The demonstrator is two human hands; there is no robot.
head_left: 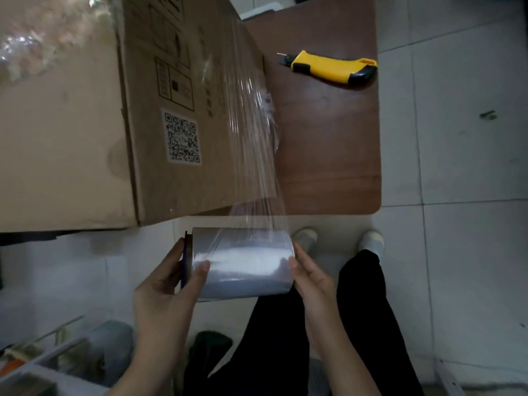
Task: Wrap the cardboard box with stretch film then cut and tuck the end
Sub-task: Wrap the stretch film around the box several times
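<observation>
A large cardboard box [85, 132] with a QR label stands on a brown table [328, 155], filling the upper left. A roll of clear stretch film [243, 264] hangs in front of the table edge. My left hand [168, 284] grips its left end, thumb on the film. My right hand [311, 278] holds its right end. A taut sheet of film [254, 155] runs from the roll up along the box's right side. A yellow and black utility knife [334, 68] lies on the table to the right of the box.
White tiled floor [457, 138] surrounds the table. My black-trousered legs and light shoes [371, 241] are below the roll. A cluttered tray or crate with tools [57, 358] sits at the lower left.
</observation>
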